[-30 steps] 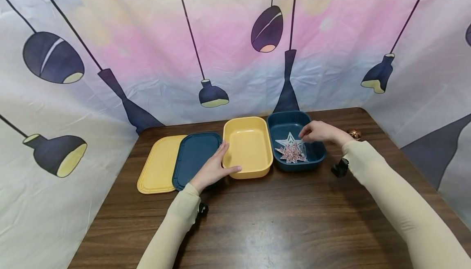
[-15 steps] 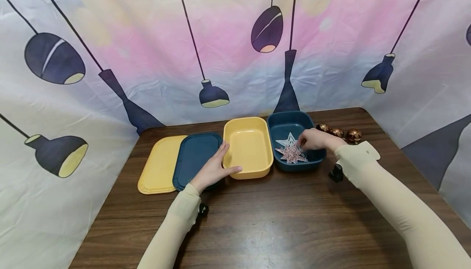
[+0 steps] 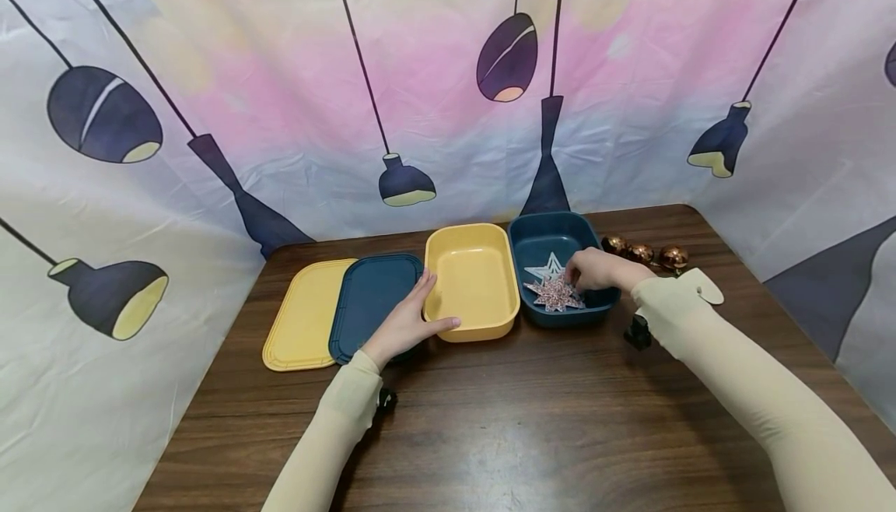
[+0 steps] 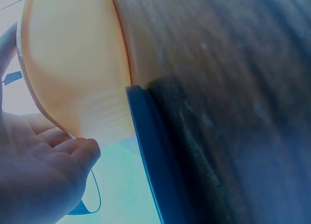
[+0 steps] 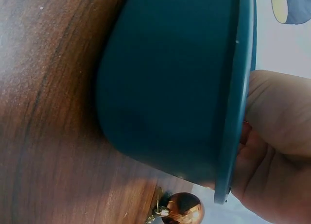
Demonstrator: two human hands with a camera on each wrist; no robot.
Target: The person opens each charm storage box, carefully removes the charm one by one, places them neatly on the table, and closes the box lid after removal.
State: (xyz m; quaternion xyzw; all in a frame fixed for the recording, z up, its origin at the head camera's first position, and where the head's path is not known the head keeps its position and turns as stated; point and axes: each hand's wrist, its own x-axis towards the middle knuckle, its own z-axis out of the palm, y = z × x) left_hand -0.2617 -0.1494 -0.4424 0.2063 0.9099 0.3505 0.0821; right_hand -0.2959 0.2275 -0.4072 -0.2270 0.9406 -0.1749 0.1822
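A yellow rectangular box stands at the back middle of the table. My left hand holds its near left corner, thumb along the front rim and fingers on the left side. In the left wrist view, fingers bend at the rim. Touching it on the right is a dark blue box. Inside lie a white openwork star ornament and a glittery pink star ornament. My right hand reaches in over the right rim, fingers bent down at the stars' right edge; its fingertips are hidden.
A yellow lid lies at the left, partly under a dark blue lid. Several shiny copper balls, such as this copper ball, sit right of the blue box. A flat cream rounded piece shows behind the right sleeve.
My right hand has lowered in the blue box and moved slightly toward the stars, uncovering more copper balls and the cream piece. The left hand and both boxes have stayed put.
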